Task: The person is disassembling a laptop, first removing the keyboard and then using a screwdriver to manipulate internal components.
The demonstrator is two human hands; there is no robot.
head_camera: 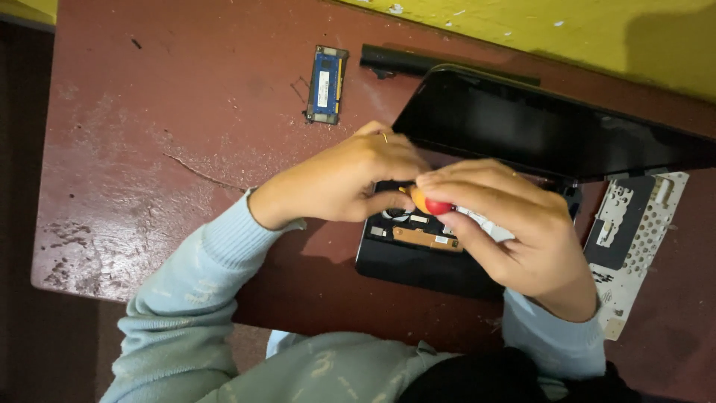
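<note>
We see our right hand [514, 231] pinching a screwdriver [431, 204], red-and-orange handle, over the opened black laptop [418, 261], left hand [350, 179] curled closed beside it, touching, memory stick [327, 83] well apart on the table [149, 149]

Dim, warm indoor light from above-right. Soft shadows under the hands and on the yellow wall [656, 45]. Faint sheen on the red-brown table [149, 149]. Slight softness overall, left edge falls dark.
</note>
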